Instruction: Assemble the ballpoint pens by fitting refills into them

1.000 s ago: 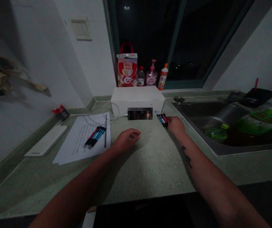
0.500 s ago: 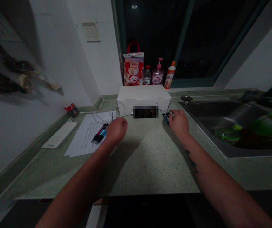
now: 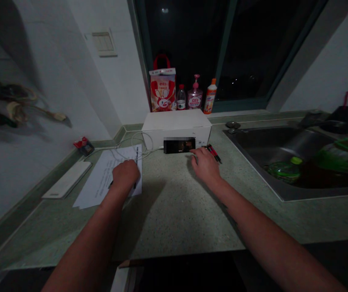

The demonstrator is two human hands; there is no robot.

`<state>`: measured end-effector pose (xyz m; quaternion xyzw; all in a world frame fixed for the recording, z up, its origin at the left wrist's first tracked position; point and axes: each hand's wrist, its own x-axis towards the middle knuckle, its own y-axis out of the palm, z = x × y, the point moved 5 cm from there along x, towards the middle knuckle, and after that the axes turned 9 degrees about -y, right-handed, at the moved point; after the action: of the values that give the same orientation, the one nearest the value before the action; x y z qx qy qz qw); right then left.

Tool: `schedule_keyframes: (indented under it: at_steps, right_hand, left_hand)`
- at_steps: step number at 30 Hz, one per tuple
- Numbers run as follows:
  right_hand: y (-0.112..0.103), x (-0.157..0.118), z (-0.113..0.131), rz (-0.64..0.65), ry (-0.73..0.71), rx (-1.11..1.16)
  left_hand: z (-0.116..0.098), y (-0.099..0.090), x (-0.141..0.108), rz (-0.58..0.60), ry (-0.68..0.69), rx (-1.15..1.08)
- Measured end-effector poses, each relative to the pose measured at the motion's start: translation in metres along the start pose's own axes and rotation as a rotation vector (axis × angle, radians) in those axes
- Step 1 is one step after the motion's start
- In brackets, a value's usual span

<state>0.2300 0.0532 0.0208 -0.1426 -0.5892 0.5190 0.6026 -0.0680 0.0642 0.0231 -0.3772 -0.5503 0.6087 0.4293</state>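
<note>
Over the printed sheets of paper (image 3: 96, 178), my left hand (image 3: 126, 175) is closed with its fingers curled down out of sight. Dark pen ends poke out beside and below that hand; whether it grips any pen is hidden. My right hand (image 3: 206, 165) is palm down above the counter, fingers stretched out, holding nothing that I can see. Its fingertips are close to the lower right corner of a phone (image 3: 180, 146) propped against a white box (image 3: 177, 121). Several red and black pens (image 3: 214, 153) lie just right of those fingers.
A white cable (image 3: 145, 153) runs to the phone. On the left are a white slab-shaped device (image 3: 67, 179) and a small red-and-black pack (image 3: 83, 146). Bottles (image 3: 194, 99) and a red bag (image 3: 163, 91) stand behind the box. A sink (image 3: 253, 162) holding green bottles lies right.
My left hand has moved left onto the pens on the paper. My right hand has left the pens by the box and moved left toward the phone, fingers straightening. The view has shifted slightly.
</note>
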Motion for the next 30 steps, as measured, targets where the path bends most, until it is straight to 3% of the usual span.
schedule_keyframes:
  at_steps: [12,23,30]
  right_hand:
    - [0.023,-0.011,0.04,0.115,-0.181,0.119]
    - [0.035,-0.016,0.063,0.234,-0.232,0.155]
    - [0.04,-0.019,0.069,0.243,-0.245,0.182]
  left_hand:
    - [-0.003,-0.001,-0.002,-0.011,-0.012,0.073]
    - [-0.006,0.001,-0.006,-0.005,-0.015,0.082]
    - [-0.006,-0.005,-0.008,-0.052,-0.061,0.06]
